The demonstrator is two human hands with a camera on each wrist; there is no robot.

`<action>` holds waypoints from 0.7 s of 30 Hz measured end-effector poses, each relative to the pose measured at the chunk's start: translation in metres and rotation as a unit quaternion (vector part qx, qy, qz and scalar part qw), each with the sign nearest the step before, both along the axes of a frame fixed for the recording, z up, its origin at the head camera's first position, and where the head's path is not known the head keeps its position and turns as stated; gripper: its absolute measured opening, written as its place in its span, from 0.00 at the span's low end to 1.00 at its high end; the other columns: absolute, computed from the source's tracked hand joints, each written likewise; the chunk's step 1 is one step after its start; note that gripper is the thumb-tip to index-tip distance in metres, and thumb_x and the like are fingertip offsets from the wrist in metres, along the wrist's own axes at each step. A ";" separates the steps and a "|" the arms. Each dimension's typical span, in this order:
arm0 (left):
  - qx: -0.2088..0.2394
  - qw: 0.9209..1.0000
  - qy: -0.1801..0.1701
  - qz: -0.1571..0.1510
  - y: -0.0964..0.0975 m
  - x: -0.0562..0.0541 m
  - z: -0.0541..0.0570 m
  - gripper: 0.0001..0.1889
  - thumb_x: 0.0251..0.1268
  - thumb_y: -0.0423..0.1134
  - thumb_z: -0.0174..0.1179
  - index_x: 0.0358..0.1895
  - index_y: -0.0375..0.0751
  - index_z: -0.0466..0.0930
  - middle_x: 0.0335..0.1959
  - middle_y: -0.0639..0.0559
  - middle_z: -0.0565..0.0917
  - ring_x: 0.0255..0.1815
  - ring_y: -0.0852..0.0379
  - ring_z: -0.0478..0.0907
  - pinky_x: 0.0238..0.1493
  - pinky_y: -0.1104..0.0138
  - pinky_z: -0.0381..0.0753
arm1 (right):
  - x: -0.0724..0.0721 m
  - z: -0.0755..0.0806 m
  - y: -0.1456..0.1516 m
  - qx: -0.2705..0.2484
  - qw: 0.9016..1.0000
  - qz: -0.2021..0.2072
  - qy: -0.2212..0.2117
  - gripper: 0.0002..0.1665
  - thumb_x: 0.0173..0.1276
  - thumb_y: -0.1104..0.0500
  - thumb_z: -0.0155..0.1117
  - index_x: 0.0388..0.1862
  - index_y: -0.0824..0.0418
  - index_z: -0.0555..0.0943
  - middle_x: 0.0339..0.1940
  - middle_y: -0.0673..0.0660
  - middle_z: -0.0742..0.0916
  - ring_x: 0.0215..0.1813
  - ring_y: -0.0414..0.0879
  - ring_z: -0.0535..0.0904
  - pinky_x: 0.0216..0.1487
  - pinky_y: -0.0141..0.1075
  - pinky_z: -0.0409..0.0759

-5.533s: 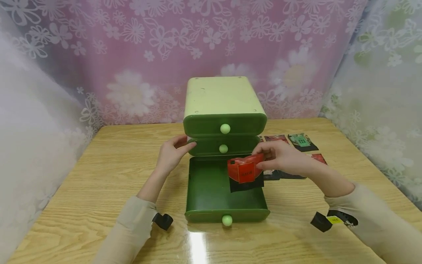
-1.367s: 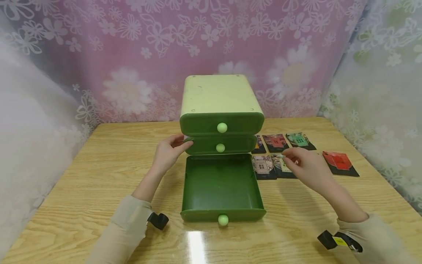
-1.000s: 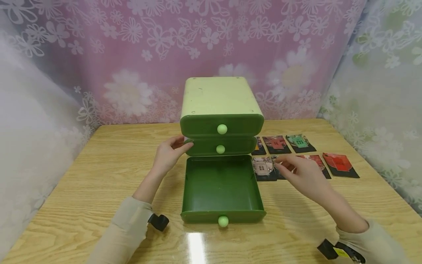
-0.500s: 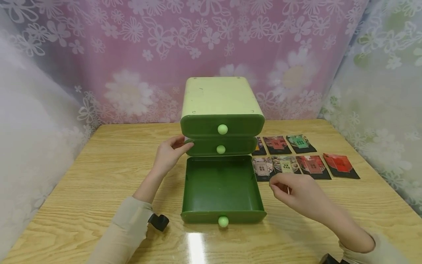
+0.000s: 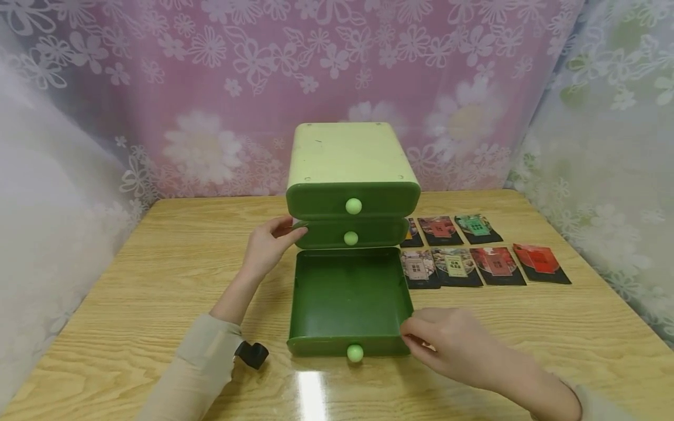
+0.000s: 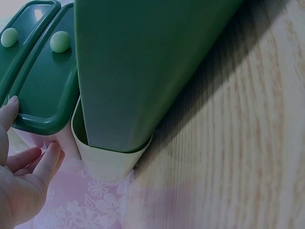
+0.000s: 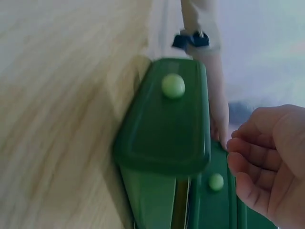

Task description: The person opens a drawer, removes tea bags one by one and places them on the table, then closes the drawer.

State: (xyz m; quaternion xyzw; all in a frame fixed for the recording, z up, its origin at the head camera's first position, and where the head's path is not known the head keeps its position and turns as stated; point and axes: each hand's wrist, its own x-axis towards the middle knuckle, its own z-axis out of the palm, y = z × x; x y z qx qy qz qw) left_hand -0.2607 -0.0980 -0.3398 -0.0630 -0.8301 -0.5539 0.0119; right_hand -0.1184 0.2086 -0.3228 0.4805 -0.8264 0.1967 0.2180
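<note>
A small drawer cabinet (image 5: 347, 153) with a cream shell and green fronts stands mid-table. Its bottom drawer (image 5: 322, 347) is pulled well out and shows a bare green floor. My left hand (image 5: 263, 248) holds the cabinet's left side at the middle drawer (image 5: 323, 234), thumb at the front panel's edge and fingers behind it, as the left wrist view shows. My right hand (image 5: 458, 345) hovers by the bottom drawer's front right corner, fingers loosely curled and holding nothing. In the right wrist view its fingers (image 7: 245, 186) overlap the middle drawer's front, near the round knob (image 7: 216, 182).
Several flat packets lie in two rows right of the cabinet, among them a red one (image 5: 542, 261) at the front row's end and a green one (image 5: 478, 228) behind. The top drawer (image 5: 316, 200) is closed. Floral curtains (image 5: 210, 88) hang behind the table (image 5: 158, 327).
The red packet, earlier held by my right hand over the drawer, now lies at the front row's right end. That hand has since come left and nearer, to the drawer's corner. My left hand stays put.
</note>
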 end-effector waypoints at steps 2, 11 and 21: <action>-0.001 1.000 0.001 -0.001 0.000 0.000 0.000 0.36 0.55 0.58 0.63 0.63 0.38 0.70 0.59 0.46 0.74 0.58 0.50 0.72 0.56 0.57 0.72 | 0.004 -0.002 -0.005 0.002 1.000 0.024 -0.010 0.18 0.74 0.51 0.43 0.30 0.52 0.79 0.26 0.43 0.80 0.25 0.29 0.73 0.23 0.17 0.69; -0.005 1.000 0.008 -0.001 0.000 -0.001 0.000 0.36 0.56 0.57 0.62 0.63 0.38 0.69 0.58 0.45 0.74 0.58 0.50 0.72 0.55 0.56 0.72 | 0.016 -0.016 -0.042 0.115 0.983 0.124 0.073 0.14 0.75 0.61 0.44 0.39 0.58 0.80 0.41 0.50 0.81 0.35 0.37 0.76 0.31 0.20 0.74; -0.004 1.000 0.005 0.000 0.000 0.000 0.000 0.36 0.55 0.57 0.63 0.63 0.38 0.69 0.59 0.46 0.74 0.58 0.50 0.71 0.55 0.57 0.72 | 0.015 -0.033 -0.061 0.185 0.955 0.060 0.224 0.30 0.77 0.66 0.26 0.37 0.56 0.81 0.38 0.52 0.81 0.27 0.39 0.74 0.20 0.24 0.66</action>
